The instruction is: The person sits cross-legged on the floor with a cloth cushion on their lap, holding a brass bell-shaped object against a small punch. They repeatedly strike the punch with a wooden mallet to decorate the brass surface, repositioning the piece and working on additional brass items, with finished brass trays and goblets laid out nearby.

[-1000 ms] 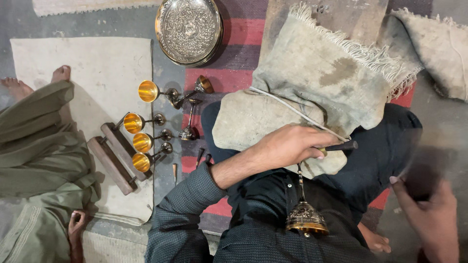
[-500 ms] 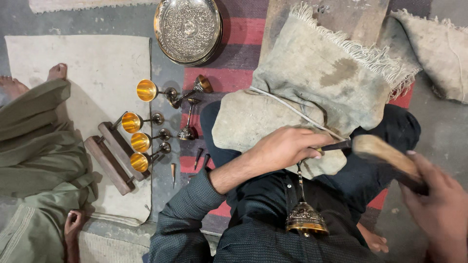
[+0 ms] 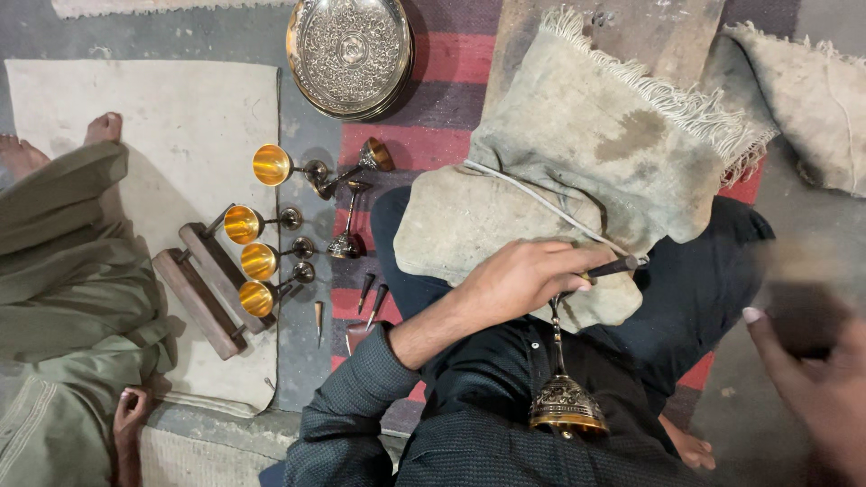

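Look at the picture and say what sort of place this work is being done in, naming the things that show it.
Probably a floor-level metal engraving workshop. An engraved round tray and a row of brass goblets lie on rugs, small punches lie beside them, and the left hand holds a chisel to a goblet.

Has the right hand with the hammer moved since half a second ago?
Yes. The right hand has drawn back right and down, away from the dark chisel that the left hand holds on the grey cushion.

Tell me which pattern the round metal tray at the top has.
The round tray bears dense engraved floral scrollwork, silver-grey; head view.
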